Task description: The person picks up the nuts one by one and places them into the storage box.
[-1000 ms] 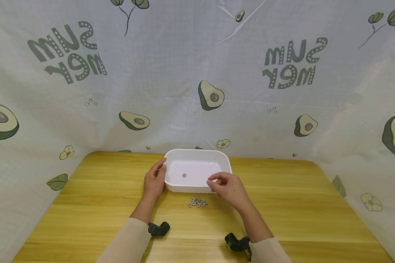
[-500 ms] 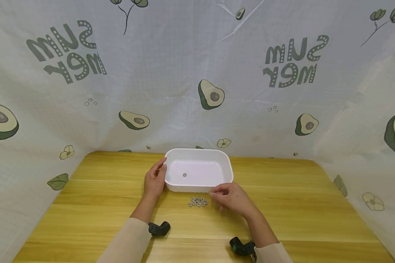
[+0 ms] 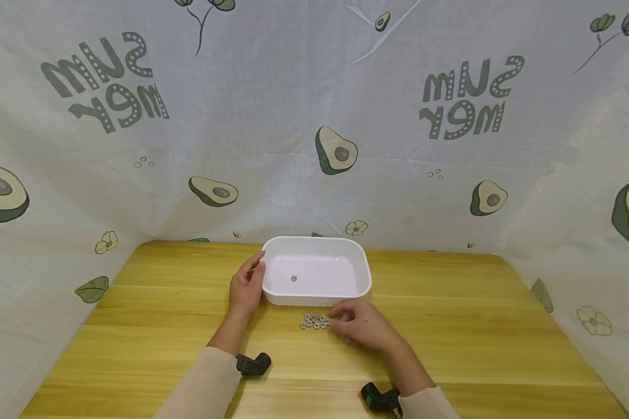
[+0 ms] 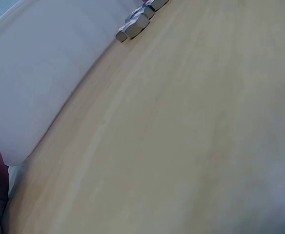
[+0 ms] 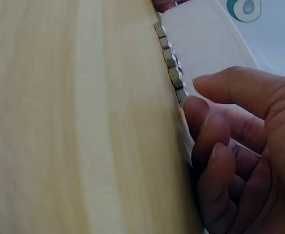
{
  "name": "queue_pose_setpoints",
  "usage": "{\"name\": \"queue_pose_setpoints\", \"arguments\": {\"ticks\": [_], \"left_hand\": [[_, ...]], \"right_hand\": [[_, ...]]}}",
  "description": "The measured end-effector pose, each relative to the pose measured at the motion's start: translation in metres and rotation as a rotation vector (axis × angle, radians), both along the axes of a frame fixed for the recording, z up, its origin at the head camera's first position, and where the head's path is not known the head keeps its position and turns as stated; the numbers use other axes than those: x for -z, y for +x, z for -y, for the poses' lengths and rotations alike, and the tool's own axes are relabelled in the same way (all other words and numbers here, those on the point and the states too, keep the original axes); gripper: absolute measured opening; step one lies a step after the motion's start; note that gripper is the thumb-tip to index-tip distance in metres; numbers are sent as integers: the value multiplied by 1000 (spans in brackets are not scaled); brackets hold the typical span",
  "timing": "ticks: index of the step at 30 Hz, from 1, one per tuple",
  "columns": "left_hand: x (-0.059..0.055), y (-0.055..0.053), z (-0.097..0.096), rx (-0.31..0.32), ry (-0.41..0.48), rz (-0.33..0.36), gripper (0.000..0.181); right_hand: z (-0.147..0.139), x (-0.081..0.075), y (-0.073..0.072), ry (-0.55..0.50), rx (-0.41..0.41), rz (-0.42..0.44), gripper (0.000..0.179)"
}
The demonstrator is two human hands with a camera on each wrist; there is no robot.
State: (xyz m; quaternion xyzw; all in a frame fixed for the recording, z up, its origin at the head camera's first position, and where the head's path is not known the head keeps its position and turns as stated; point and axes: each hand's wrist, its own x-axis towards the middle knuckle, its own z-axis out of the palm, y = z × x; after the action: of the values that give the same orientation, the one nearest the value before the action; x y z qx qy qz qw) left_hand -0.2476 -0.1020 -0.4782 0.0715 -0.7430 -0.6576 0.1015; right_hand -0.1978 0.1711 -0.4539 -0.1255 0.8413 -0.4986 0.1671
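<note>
The step in hand appears to be pickup of one of the metal nuts (image 3: pixel 315 318), clustered on the tabletop (image 3: pixel 451 326) before the white tray (image 3: pixel 299 300); the right hand (image 3: pixel 364 325), its grip spread beside the rightmost nut (image 5: pixel 181 95), must next close on it. The left hand (image 3: pixel 246 288) rests loosely extended against the tray's left end. Clearance is tight at the tray's front wall, ample toward the tabletop's right and near edges.

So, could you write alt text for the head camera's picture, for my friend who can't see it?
A person's right hand reaches to a cluster of small metal nuts on a wooden table. Their left hand touches the left end of a white tray with one nut inside; an avocado-print sheet hangs behind.
</note>
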Motion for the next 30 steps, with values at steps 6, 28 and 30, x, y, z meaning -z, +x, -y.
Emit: {"name": "queue_pose_setpoints", "arguments": {"ticks": [6, 28, 30], "left_hand": [[0, 1, 0, 7, -3, 6, 40], [0, 0, 0, 10, -8, 11, 40], [0, 0, 0, 10, -7, 12, 40]], "right_hand": [[5, 4, 1, 106, 39, -87, 18], [12, -2, 5, 171, 24, -152, 12], [11, -5, 6, 170, 21, -145, 11]]}}
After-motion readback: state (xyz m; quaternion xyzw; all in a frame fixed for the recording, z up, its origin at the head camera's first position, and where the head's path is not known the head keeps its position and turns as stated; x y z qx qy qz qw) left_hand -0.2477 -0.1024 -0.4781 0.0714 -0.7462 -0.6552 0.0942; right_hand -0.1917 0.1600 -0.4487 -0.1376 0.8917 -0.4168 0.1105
